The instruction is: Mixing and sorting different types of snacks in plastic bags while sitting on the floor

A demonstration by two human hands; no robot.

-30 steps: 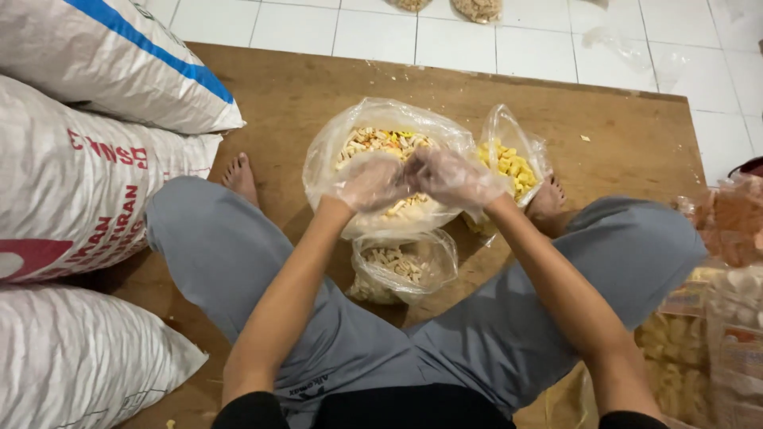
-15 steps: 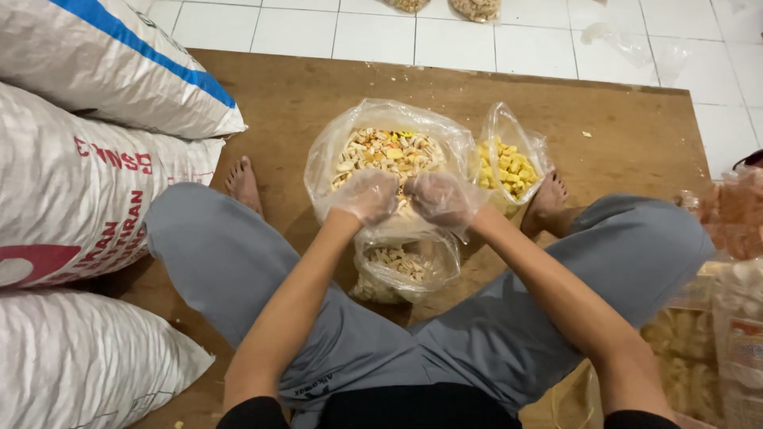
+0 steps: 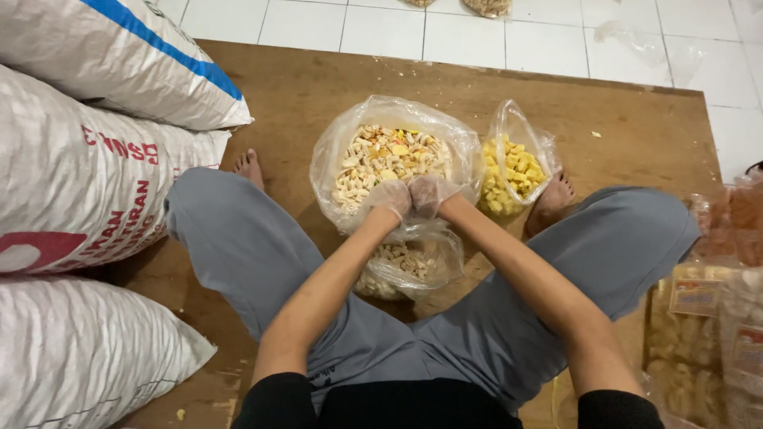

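Both my hands wear thin clear plastic gloves. My left hand (image 3: pixel 388 199) and my right hand (image 3: pixel 431 193) are closed side by side, pinching the top of a small clear bag of pale snacks (image 3: pixel 405 268) that rests between my knees. Just beyond them stands a large open clear bag of mixed pale crackers (image 3: pixel 381 151). To its right leans a smaller open bag of yellow snack pieces (image 3: pixel 515 168), close to my right foot (image 3: pixel 550 200). I sit cross-legged in grey trousers on a wooden board (image 3: pixel 318 87).
Three big white woven sacks (image 3: pixel 87 183) are stacked along the left. Packed bags of snacks (image 3: pixel 707 334) pile up at the right edge. White floor tiles (image 3: pixel 509 36) lie beyond the board, with a crumpled clear bag (image 3: pixel 644 40) on them.
My hands have come back from over the large bag toward me and drawn together into fists on the small bag's top.
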